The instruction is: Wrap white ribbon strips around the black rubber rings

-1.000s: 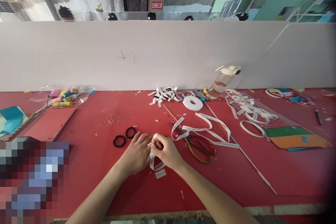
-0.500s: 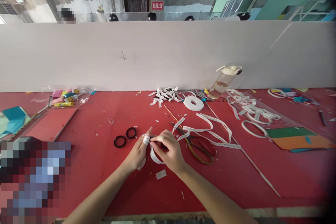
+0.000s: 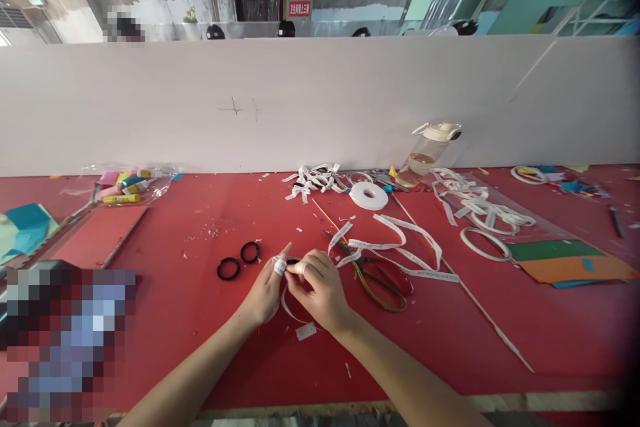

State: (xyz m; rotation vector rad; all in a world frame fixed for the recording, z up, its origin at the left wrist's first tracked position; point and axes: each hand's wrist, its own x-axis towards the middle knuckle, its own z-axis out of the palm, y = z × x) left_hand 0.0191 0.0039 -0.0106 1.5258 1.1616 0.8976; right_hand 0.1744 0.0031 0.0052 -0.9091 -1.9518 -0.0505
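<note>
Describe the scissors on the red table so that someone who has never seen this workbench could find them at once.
Start at the long red table and find the person's right hand near its front edge. Just to the right of that hand lie the scissors, blades pointing away, handles nearest the person, under a looping white printed ribbon. They are the only metal tool with dark loop handles there; the two black rings lie left of the hands.

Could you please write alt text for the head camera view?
Two bare hands, left hand and right hand, wrap a white printed ribbon around a left finger over a red table; two black rings and scissors lie nearby.
</note>
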